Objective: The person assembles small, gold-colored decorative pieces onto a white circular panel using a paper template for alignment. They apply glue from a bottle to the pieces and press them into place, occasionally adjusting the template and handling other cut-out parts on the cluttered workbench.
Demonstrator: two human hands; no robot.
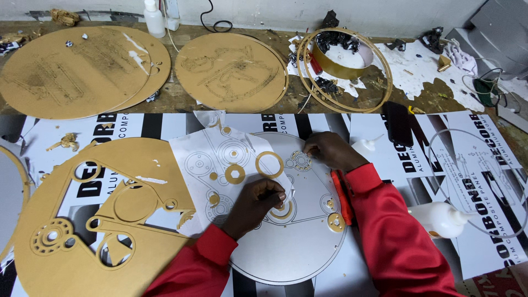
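So the person in red sleeves is working over a round silver disc [291, 247] lying flat on the counter [181, 99], with a white paper template [212, 157] printed with gear outlines partly laid over its left side. Left hand [254, 204] is curled down with the fingertips pressed together on a gold ring piece [283, 210] near the disc's middle; looks like a pinch, but the fingers hide the contact, so I can't tell how much it really has hold of. Right hand [330, 150] is up at the top edge of the disc, fingers bunched close and touching a small gold gear-shaped cutout [300, 160].

Other gold bits sit on the template and disc: a larger plain ring [269, 164] just left of the gear, a hex-hole washer shape [235, 174] further left, and a little round piece [336, 221] near the disc's right edge. A red utility knife [337, 192] lies just beside the right forearm on the disc's rim.

To the left there's a big gold board with shapes cut out [82, 231]. A white glue bottle [443, 219] lies on its side to the right, well apart from the hands. Up at the back are two engraved gold discs [231, 71] [71, 71] and some gold hoops [344, 71] around black scraps
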